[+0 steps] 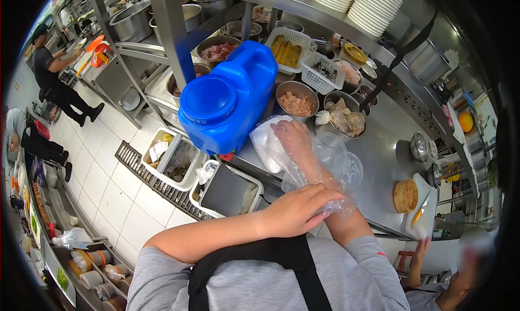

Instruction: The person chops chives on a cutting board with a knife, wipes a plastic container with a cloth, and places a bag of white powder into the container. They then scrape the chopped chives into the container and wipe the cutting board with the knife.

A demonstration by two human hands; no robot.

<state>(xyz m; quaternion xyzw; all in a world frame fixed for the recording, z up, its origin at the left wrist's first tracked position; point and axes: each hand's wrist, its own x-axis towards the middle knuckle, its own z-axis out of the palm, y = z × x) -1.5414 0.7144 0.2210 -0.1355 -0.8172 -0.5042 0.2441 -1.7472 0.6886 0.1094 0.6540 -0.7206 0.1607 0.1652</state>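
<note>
My right hand (294, 139) lies with its fingers spread over a white plastic-wrapped packet (267, 143) on the steel counter. A loose, clear plastic glove (303, 167) covers that hand and bunches along the forearm. Across the same forearm reaches my left hand (303, 204), its fingers closed on the crumpled cuff. Just right of my right wrist are clear plastic tubs (353, 170). Beyond my fingers stand a steel bowl of minced meat (297, 100) and a bowl holding knotted plastic bags of food (346, 119).
A big blue plastic jug (227, 97) stands left of my hands. Behind it are white baskets (288, 50) and shelf posts. A bamboo steamer (405, 196) and a cutting board (425, 208) lie to the right. Bins (227, 189) sit below. Other people (57, 73) stand at left and lower right.
</note>
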